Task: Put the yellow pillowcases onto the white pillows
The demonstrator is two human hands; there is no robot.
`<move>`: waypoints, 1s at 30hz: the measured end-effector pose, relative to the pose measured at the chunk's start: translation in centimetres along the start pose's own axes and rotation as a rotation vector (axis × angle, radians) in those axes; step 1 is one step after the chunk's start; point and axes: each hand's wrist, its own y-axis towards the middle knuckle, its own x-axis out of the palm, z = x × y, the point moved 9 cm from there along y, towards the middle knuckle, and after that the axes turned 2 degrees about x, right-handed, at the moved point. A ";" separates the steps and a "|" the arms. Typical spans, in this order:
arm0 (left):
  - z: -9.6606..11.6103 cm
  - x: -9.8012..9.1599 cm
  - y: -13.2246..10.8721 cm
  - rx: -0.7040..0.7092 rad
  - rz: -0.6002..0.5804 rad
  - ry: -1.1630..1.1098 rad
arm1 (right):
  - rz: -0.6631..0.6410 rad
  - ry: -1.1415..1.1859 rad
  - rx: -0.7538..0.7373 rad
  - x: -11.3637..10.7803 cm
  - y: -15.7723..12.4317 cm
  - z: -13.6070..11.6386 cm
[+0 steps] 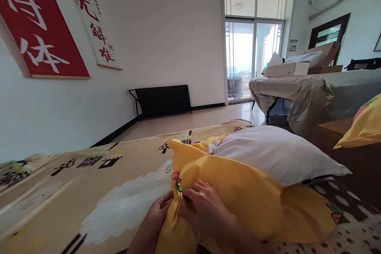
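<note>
A yellow pillowcase (pixel 238 182) with small printed carrots lies bunched on the patterned bedding. Part of a white pillow (pixel 268 147) shows behind and above it, its right corner bare and pointing right. My left hand (pixel 156 216) grips the left end of the yellow cloth from the left side, fingers bent. Just to its right, my right hand (pixel 202 206) pinches the same gathered fold, with the thumb side hidden in the cloth. Between the two hands the fabric is creased and drawn together.
Beige bedding (pixel 119 158) with dark prints spreads to the left. At right, a brown box (pixel 342 127) bears another yellow pillow (pixel 366 123). Farther back are a plastic-covered table (pixel 312 87) with open cartons (pixel 285 69) and a folded black frame (pixel 163 100) by the wall.
</note>
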 end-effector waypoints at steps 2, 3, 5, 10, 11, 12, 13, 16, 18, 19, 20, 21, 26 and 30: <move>-0.1 -0.2 0.0 0.000 0.031 0.007 | -0.007 -0.011 0.020 0.5 0.1 0.2; 0.0 -0.4 0.1 0.012 0.046 -0.002 | -0.026 -0.014 0.023 0.7 0.1 0.3; 0.2 -0.8 0.3 0.032 0.061 -0.033 | -0.067 -0.015 0.015 0.9 0.2 0.3; 0.3 -0.6 0.3 0.015 -0.004 -0.115 | -0.020 0.078 -0.011 -1.4 0.1 0.4; 0.3 -0.4 0.1 0.004 -0.038 -0.128 | 0.015 0.100 -0.004 -2.2 0.1 0.4; 0.3 0.0 0.0 -0.006 -0.075 -0.138 | 0.056 0.115 0.000 -3.0 0.0 0.5; 0.3 0.3 -0.2 -0.015 -0.109 -0.142 | 0.099 0.122 0.002 -3.7 0.0 0.5; 0.4 0.9 -0.5 -0.031 -0.140 -0.130 | 0.194 0.108 -0.015 -5.2 -0.3 0.2; 0.4 1.0 -0.5 -0.027 -0.126 -0.128 | 0.216 0.100 -0.027 -5.5 -0.4 0.0; 0.4 1.1 -0.5 -0.023 -0.123 -0.130 | 0.218 0.106 -0.033 -5.6 -0.5 -0.1; 0.4 1.2 -0.5 -0.017 -0.125 -0.130 | 0.213 0.117 -0.040 -5.5 -0.5 -0.2; 0.4 1.2 -0.5 -0.010 -0.127 -0.127 | 0.195 0.125 -0.049 -5.2 -0.6 -0.4; -0.2 1.6 -0.4 -0.001 -0.159 -0.072 | 0.010 0.052 -0.072 -1.8 -0.5 -0.7; -0.2 1.6 -0.5 0.017 -0.173 0.030 | 0.000 0.043 0.000 -0.7 -0.3 0.2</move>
